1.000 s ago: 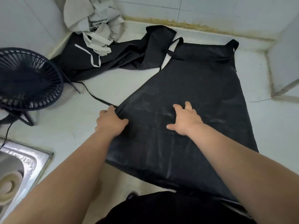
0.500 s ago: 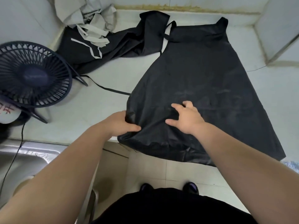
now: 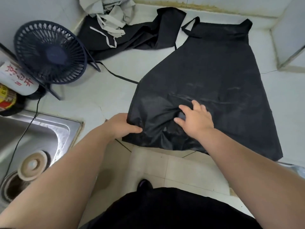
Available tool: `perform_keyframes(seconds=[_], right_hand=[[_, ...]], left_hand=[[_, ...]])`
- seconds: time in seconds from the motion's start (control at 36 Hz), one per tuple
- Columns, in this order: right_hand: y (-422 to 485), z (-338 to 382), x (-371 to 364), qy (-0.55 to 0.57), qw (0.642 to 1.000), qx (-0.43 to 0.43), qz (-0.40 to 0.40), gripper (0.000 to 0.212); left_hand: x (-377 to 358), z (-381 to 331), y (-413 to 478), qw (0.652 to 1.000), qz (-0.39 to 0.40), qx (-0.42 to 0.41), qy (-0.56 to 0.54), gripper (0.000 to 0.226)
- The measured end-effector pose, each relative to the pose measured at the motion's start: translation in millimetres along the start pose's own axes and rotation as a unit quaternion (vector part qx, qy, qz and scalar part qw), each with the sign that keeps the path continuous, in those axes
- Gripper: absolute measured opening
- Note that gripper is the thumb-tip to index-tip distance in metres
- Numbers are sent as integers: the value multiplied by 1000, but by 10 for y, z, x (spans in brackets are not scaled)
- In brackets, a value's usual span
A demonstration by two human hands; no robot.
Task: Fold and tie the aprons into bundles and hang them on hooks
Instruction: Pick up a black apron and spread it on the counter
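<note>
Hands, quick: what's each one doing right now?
Left hand: closed, gripping the black apron at its left edge.
Right hand: open, fingers spread, pressing on the same apron.

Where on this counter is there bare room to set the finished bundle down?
Best patch: bare counter between the fan and the spread apron, crossed only by a thin strap. A narrower strip lies right of the apron, up to the tiled wall. The back left corner is crowded with heaped aprons; the sink takes the near left.
</note>
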State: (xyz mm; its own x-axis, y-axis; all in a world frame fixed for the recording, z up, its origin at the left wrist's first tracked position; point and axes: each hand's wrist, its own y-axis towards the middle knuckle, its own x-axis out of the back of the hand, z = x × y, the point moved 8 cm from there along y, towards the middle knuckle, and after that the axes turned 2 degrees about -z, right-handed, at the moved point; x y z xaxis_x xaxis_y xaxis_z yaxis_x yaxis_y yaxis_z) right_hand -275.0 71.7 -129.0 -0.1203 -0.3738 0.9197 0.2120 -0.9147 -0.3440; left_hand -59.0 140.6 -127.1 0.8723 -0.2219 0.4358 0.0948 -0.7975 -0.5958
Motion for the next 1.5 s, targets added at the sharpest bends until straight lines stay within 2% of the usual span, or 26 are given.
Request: perform_keyframes(seconds=[0.06,0.14,0.25,0.33,0.39,0.47,0.53,0.56,0.64,0.69,0.72,0.75,0.81,0.86,0.89,0.94,1.0,1.03,1.11,1.17,1.28,1.36,1.44,1.5], right_hand=[[-77,44,-9,8,1000,20,-6,63],[-205,171,-103,29,994,93,41,63],[-303,154,-323,-79,982,132,111,72],[-346,152,-362,-64,979,124,145,78],[-367,177,-316,19,978,115,171,76],[-341,136,-124,257,950,69,162,57],[-318,38,51,400,909,24,115,47],[-321,-19,122,464,879,-3,110,50],[-338,-105,206,588,791,-36,168,71],[-388,-143,287,611,768,-48,189,55],[-360,-203,285,604,775,-66,173,44],[-319,-324,305,577,801,-85,135,32],[-243,-618,306,520,842,-134,63,12],[-225,-898,242,488,852,-186,39,13],[-252,-989,203,497,842,-206,41,12],[-306,-1127,72,527,813,-241,52,11],[-340,-1210,-35,519,812,-264,44,15],[-358,-1230,-71,508,818,-268,37,18],[-349,-1159,-114,463,858,-221,33,34],[-355,-1122,-138,427,882,-195,36,45],[-396,-1180,-94,434,882,-179,-39,38],[-460,-1202,-56,439,880,-165,-80,40],[-509,-1123,-70,479,865,-146,-32,35],[-537,-1041,-85,454,882,-122,20,33]], left_hand=[[49,38,-66,997,-77,-7,-2,14],[81,50,-174,987,-150,-14,-63,16],[3,-31,-330,989,-131,-33,-55,29],[-44,-143,-476,992,-105,-54,-41,45],[-48,-256,-572,991,-95,-69,-64,55],[-89,-487,-665,987,-69,-99,-109,68],[-213,-675,-690,983,-24,-128,-128,75],[-310,-777,-693,982,-1,-139,-130,77],[-670,-1033,-684,983,63,-161,-62,81],[-996,-1162,-683,976,130,-171,21,80],[-1129,-1178,-686,972,163,-165,43,76],[-1245,-1191,-690,969,192,-152,42,69],[-1354,-1167,-673,970,216,-110,-23,52],[-1278,-1087,-598,978,163,-75,-104,35],[-1185,-1018,-542,985,112,-66,-113,29],[-997,-864,-424,997,5,-66,-27,24],[-920,-742,-353,995,-49,-61,58,27],[-917,-679,-322,995,-57,-52,64,29],[-979,-536,-252,998,-59,-23,13,40],[-1037,-498,-224,997,-69,-23,-7,38],[-1127,-387,-201,994,-101,-18,-30,35],[-1202,-322,-235,995,-93,-15,-41,35],[-1263,-238,-298,993,-72,10,-96,23],[-1285,-195,-349,988,-57,18,-143,25]])
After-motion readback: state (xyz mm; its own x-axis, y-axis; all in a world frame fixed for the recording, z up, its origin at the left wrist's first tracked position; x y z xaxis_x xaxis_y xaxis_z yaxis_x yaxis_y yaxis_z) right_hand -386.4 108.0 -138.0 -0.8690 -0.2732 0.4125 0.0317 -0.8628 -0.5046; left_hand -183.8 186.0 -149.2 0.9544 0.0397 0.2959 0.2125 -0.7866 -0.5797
